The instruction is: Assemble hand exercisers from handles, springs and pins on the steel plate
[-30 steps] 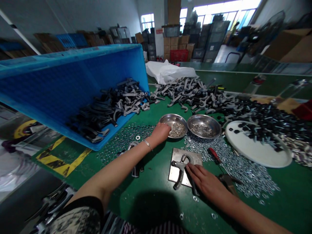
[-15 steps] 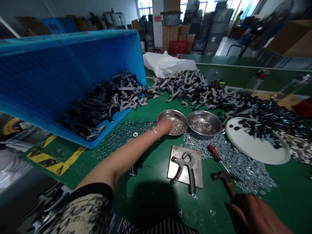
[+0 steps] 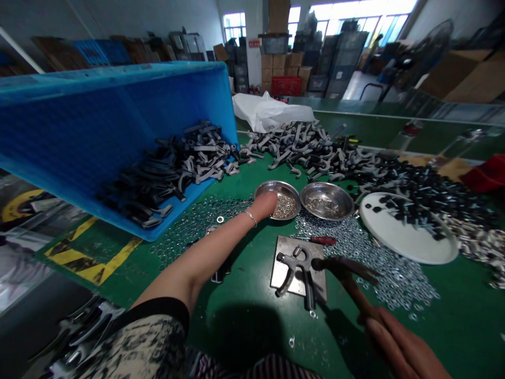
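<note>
Handle [image 3: 294,261] is supported by plate [image 3: 299,284] | hammer [image 3: 357,296] is held by right grip [image 3: 394,337], best kept steady | left grip [image 3: 265,204] is seen at left bowl [image 3: 282,188], finger opening cannot be told | pieces [image 3: 287,207] best picked singly

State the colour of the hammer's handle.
The handle is brown, as the head view, the only one, shows.

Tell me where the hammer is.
In the head view, the hammer is right of centre, gripped in the right hand, its head partly over the metal plate.
</note>
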Demonstrator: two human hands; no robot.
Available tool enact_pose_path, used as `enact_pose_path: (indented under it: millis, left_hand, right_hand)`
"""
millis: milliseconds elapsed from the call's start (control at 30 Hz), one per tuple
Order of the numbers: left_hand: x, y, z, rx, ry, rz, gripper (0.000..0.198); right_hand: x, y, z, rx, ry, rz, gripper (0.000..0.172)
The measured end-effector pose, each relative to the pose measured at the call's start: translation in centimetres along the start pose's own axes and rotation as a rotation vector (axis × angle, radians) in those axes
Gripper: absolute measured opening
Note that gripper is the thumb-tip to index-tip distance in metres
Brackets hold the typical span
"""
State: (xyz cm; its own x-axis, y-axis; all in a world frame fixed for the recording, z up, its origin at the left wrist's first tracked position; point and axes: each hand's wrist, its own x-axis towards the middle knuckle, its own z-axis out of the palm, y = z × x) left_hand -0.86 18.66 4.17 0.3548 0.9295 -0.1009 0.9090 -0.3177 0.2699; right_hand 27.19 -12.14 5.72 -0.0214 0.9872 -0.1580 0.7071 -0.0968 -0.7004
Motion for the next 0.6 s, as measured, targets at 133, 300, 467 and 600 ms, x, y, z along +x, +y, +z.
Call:
enact_pose_path:
  millis: [133, 300, 467, 600]
  left_hand:
    - [-0.6, -0.1, -1.0, -0.201, 0.138, 0.07, 0.023]
    - [-5.3, -0.5, -0.7, -0.527, 0.108, 0.136, 0.013]
    - [-10.2, 0.9, 1.5, -1.132, -0.185, -0.006, 0.012]
    - [-10.4, 3.6, 3.5, -0.845, -0.131, 0.156, 0.009]
  right_hand:
    - [2.8, -2.8, 0.2, -0.1, -0.098, -0.025, 0.04]
    - [4.1, -3.1, 0.2, -0.018, -0.255, 0.023, 0.042]
    - [4.1, -1.9, 1.0, -0.005, -0.215, 0.077, 0.045]
    - [4.5, -0.9, 1.9, 0.305, -0.236, 0.236, 0.049]
